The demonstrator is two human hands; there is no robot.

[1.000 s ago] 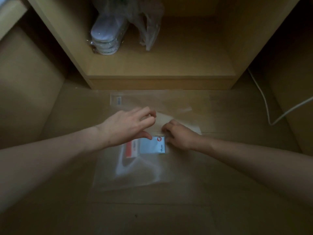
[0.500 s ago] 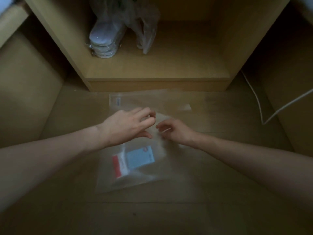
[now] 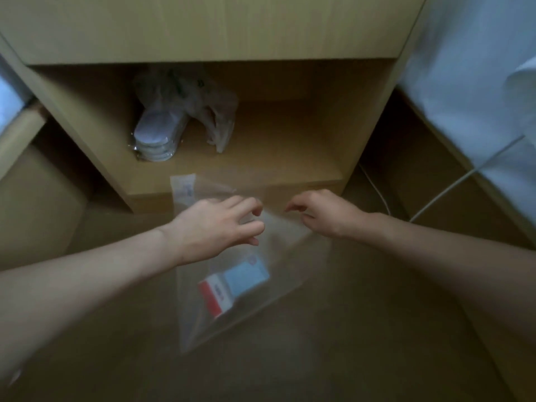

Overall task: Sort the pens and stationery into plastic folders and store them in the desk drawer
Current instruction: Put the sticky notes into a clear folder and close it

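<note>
The step in hand looks like filling and closing a folder (image 3: 249, 285): a clear plastic sleeve lying on the wooden floor, its mouth toward twelve o'clock, with a small red-and-blue packet (image 3: 235, 282) already slid down toward its six o'clock end. The left hand (image 3: 216, 224) sits on the folder's upper left part, and its curled fingers (image 3: 255, 210) seem to pinch the top film near the opening. The right hand (image 3: 324, 213), at three o'clock of the left, hovers at the folder's upper right edge with fingers bent; whether it pinches the film or only touches it, I cannot tell.

The next move, as I judge it, calls for flattening the mouth or folding it shut, then lifting the folder without letting the packet slide out. The thin film is limp and slippery, so both hands should carry it level.

At twelve o'clock stands an open shelf (image 3: 261, 169) under a drawer front (image 3: 203, 27). On the shelf, at eleven o'clock of the hands, lies a stack of wrapped pads (image 3: 156, 137) with a crumpled clear bag (image 3: 208, 111) just beside it. A white cable (image 3: 452, 187) runs along the floor at two o'clock, well apart from the folder. Pale bedding (image 3: 478, 82) fills the upper right. The drawer is shut, so it must be opened before anything is stored.
</note>
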